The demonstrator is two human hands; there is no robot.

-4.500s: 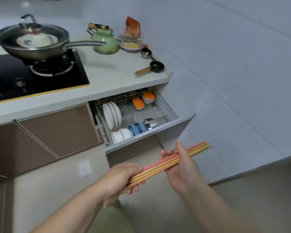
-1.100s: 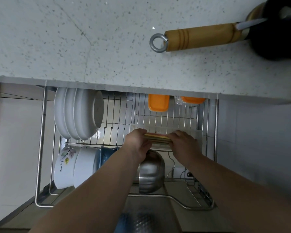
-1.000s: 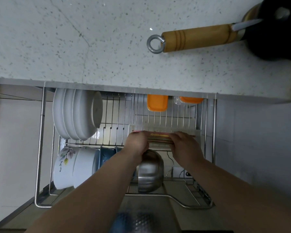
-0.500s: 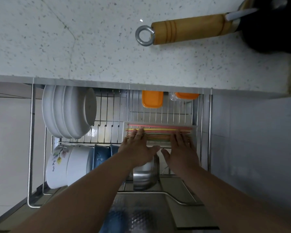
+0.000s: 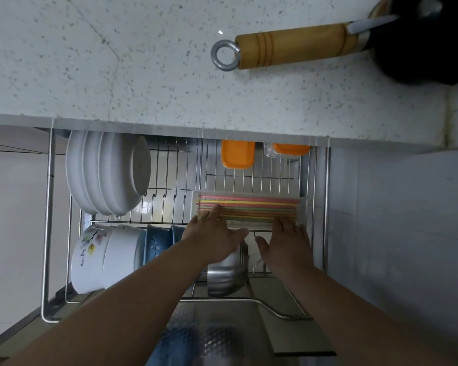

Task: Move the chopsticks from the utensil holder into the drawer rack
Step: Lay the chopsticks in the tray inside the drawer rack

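Observation:
Several coloured chopsticks (image 5: 249,208) lie side by side in a clear plastic tray (image 5: 303,210) inside the pulled-out wire drawer rack (image 5: 48,220). My left hand (image 5: 212,239) is flat, fingers spread, with fingertips touching the left ends of the chopsticks. Just below the tray's right part hovers my right hand (image 5: 286,244), open, its fingertips at the tray's near edge. Neither hand grips anything. No utensil holder is in view.
White plates (image 5: 103,175) stand at the rack's left, with white and blue bowls (image 5: 111,260) below them. A steel bowl (image 5: 226,273) sits under my left hand. Orange-lidded boxes (image 5: 237,157) sit at the rack's back. A wooden-handled pan (image 5: 291,44) lies on the countertop (image 5: 90,62) above.
Both hands set the chopstick bundle down into the tray and let go. The fingers have opened and the hands have drawn slightly back toward me.

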